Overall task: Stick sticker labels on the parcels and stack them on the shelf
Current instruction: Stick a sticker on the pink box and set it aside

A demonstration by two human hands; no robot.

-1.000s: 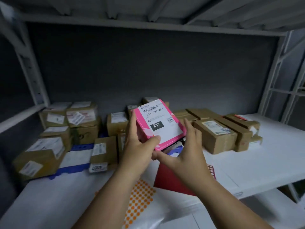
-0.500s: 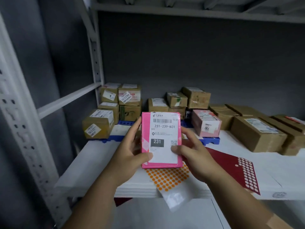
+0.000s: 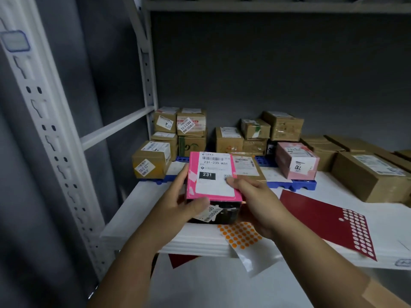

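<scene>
- Pink parcel (image 3: 212, 175) is sitting near the shelf's (image 3: 138, 210) front edge, on a black box (image 3: 224, 213).
- Left hand (image 3: 180, 204) is gripping its left side; right hand (image 3: 259, 204) is gripping its right.
- Orange sticker sheet (image 3: 241, 235) is overhanging the front edge; red sheet (image 3: 322, 216) is lying rightward.

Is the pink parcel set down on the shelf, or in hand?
In hand. The left hand and right hand grip the pink parcel above the shelf; contact underneath cannot be told.
</scene>
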